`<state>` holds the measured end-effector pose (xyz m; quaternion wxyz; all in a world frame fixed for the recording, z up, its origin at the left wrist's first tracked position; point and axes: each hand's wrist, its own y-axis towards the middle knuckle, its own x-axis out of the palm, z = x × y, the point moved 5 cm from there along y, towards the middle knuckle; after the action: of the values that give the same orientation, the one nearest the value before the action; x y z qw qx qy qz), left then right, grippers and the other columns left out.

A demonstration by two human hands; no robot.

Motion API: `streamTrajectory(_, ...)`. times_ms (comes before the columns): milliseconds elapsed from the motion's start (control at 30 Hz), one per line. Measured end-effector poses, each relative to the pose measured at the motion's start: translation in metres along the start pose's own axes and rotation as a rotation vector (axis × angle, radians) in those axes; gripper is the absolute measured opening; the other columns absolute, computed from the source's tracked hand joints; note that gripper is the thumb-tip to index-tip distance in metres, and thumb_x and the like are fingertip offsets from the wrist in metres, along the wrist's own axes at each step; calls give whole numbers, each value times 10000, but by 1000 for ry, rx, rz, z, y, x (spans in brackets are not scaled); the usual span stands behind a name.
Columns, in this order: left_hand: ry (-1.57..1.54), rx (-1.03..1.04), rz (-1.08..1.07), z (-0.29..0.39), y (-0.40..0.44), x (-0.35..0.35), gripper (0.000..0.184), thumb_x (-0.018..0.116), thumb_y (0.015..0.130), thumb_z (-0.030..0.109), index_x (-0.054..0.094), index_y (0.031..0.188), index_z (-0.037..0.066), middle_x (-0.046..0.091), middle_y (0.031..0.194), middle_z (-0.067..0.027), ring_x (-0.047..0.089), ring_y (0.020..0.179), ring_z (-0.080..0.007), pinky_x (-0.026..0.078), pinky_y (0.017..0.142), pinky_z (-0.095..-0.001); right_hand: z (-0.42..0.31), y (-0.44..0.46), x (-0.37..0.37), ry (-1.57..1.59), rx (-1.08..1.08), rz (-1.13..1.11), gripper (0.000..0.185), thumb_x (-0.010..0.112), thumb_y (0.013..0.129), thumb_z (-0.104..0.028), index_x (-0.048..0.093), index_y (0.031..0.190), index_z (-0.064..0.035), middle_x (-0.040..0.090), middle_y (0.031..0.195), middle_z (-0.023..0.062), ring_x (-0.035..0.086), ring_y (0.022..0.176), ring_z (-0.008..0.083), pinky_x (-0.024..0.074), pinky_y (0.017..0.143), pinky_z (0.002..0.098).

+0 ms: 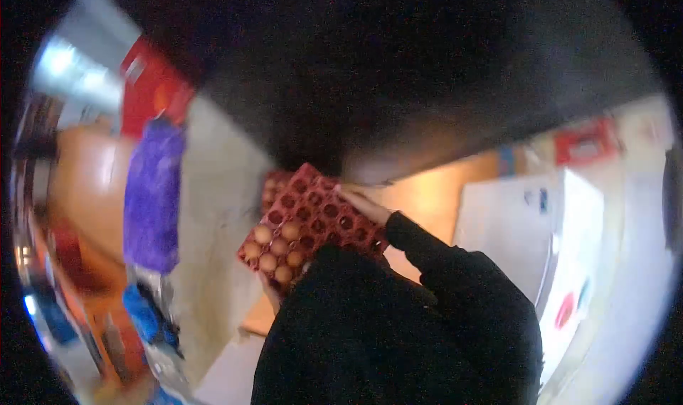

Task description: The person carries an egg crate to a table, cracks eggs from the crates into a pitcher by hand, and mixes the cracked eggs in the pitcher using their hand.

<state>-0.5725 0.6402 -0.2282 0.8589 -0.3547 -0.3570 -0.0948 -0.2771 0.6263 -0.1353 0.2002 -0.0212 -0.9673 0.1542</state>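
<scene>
A red egg tray [324, 216] is held tilted in front of my body, between both hands. Several brown eggs [272, 252] sit in its near left corner, while the other visible cups hold none. My right hand [366, 204] grips the far right edge of the tray. Below the near left edge, my left hand [270, 291] supports it, with most of its fingers hidden under the tray. Behind the held tray, part of a second red tray with eggs [270, 184] shows. My dark sleeve and clothing cover the tray's near edge.
A white appliance-like box [509, 227] stands at right. A purple cloth [153, 195] hangs at left near a red item [153, 92]. An orange-brown surface [427, 195] lies beyond my right hand. A large dark area fills the top, and much is blurred.
</scene>
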Motion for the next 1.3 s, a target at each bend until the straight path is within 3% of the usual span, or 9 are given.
streamTrajectory(167, 284, -249, -139, 12, -67, 65, 683, 346, 819, 579, 325, 1261, 59, 380, 1265, -121, 423, 1110, -279, 368, 918, -417, 34, -156, 15, 326, 103, 255, 669, 330, 861, -522, 359, 1244, 26, 381, 1277, 115, 385, 1142, 171, 267, 981, 270)
streamTrajectory(300, 486, -422, -249, 27, -144, 138, 669, 343, 823, 573, 338, 1253, 61, 387, 1260, -120, 424, 1110, -279, 369, 919, -415, 21, -274, 44, 158, -132, 641, 611, 314, 882, -484, 386, 1228, 15, 436, 1235, 91, 421, 1101, 163, 293, 962, 260)
streamTrajectory(467, 707, -606, -341, 29, -258, 274, 651, 339, 828, 566, 355, 1242, 64, 396, 1253, -120, 424, 1111, -278, 371, 920, -413, -14, -421, 97, 514, -166, 766, 600, 352, 876, -472, 374, 1239, 5, 416, 1251, 90, 418, 1105, 161, 301, 955, 262)
streamTrajectory(600, 811, -730, -415, -62, -340, 394, 638, 336, 832, 560, 368, 1233, 66, 403, 1248, -120, 424, 1112, -277, 372, 921, -411, -55, -592, 74, 496, -204, 1034, 655, 359, 857, -515, 309, 1283, -20, 310, 1324, 133, 288, 1219, 200, 246, 986, 299)
streamTrajectory(700, 762, -953, -530, -163, -327, 463, 625, 344, 834, 551, 377, 1229, 67, 420, 1233, -122, 435, 1104, -271, 376, 920, -408, -63, -619, 16, 857, -305, 1078, 570, 376, 867, -473, 360, 1247, -48, 449, 1215, 109, 451, 1094, 195, 375, 910, 307)
streamTrajectory(867, 774, -1183, -718, -283, -299, 540, 555, 405, 840, 497, 391, 1227, 99, 468, 1198, -97, 474, 1064, -251, 421, 873, -400, -96, -675, -28, 958, -560, 1055, 562, 380, 860, -483, 362, 1241, -71, 463, 1204, 91, 493, 1040, 204, 418, 873, 344)
streamTrajectory(1033, 990, -1069, -1057, -395, -261, 613, 623, 415, 814, 543, 389, 1225, 76, 476, 1185, -103, 489, 1038, -234, 430, 856, -379, -101, -720, -97, 957, -606, 1242, 569, 369, 854, -502, 366, 1237, -80, 463, 1203, 98, 495, 1036, 217, 421, 873, 361)
streamTrajectory(1200, 1078, -1220, -1137, -482, -251, 668, 593, 410, 824, 529, 400, 1215, 83, 490, 1158, -110, 500, 1014, -226, 436, 843, -369, -96, -739, -151, 975, -724, 1322, 583, 351, 851, -518, 382, 1227, -74, 483, 1182, 116, 508, 1025, 226, 431, 859, 384)
streamTrajectory(1300, 1272, -1113, -1204, -531, -247, 703, 562, 417, 833, 505, 410, 1202, 81, 483, 1164, -116, 489, 1026, -239, 424, 856, -379, -113, -748, -165, 971, -723, 1482, 547, 337, 867, -491, 359, 1243, -94, 459, 1206, 94, 487, 1049, 207, 426, 873, 360)
